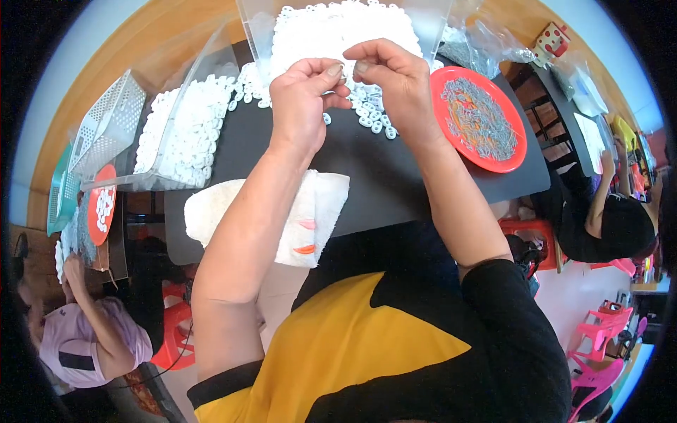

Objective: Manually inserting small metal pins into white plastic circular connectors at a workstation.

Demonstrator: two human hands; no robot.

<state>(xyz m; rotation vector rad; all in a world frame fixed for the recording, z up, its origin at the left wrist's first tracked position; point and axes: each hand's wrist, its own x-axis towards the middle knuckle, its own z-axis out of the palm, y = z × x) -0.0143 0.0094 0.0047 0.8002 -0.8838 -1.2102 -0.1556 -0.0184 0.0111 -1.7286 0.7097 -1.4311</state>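
Head view, left hand (303,92): curled, thumb near fingertips; cannot tell whether gripping.
Right hand (398,81): likewise, opposite, perhaps for fine handling.
White oval pieces (377,127): spread on tabletop (381,183) nearby, likely for easy reach.
Red plate (497,165): apparently corralling grey pin-like pieces (486,130).

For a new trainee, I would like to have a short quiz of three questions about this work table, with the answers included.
1. What colour is the round plate that holds thin grey pieces?
2. True or false: the white cloth lies nearer the person's torso than the left hand is.
3. Which hand is nearer the round plate?
A) the left hand
B) the right hand

Key: 1. Red. 2. True. 3. B.
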